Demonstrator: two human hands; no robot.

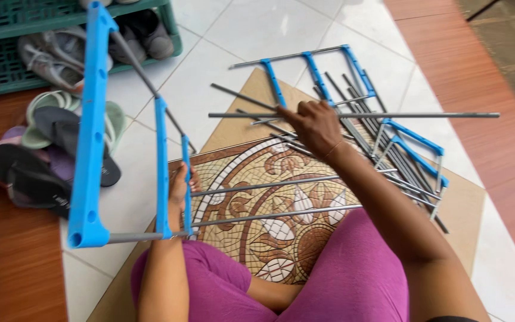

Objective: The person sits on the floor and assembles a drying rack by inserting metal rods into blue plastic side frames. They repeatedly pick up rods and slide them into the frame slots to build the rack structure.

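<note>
Free room: bare white floor tiles (239, 36) far centre, and patterned mosaic floor (281, 238) near centre, crossed only by two grey rods (269, 200). Obstacles: upright blue frame (90, 131) at left, walling off sandals (49, 155) and green shoe crate (7, 65) behind it; heap of grey rods and blue brackets (388, 149) at right; one long rod (388, 114) lying across the far side.

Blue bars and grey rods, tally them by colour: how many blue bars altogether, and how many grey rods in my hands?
Blue bars: 8 (3 in the upright frame held by the left hand, 3 in the flat frame, 2 at right)
Long grey rod under the right hand: 1
Total: 9
Piled rods overlap too much to count.
</note>
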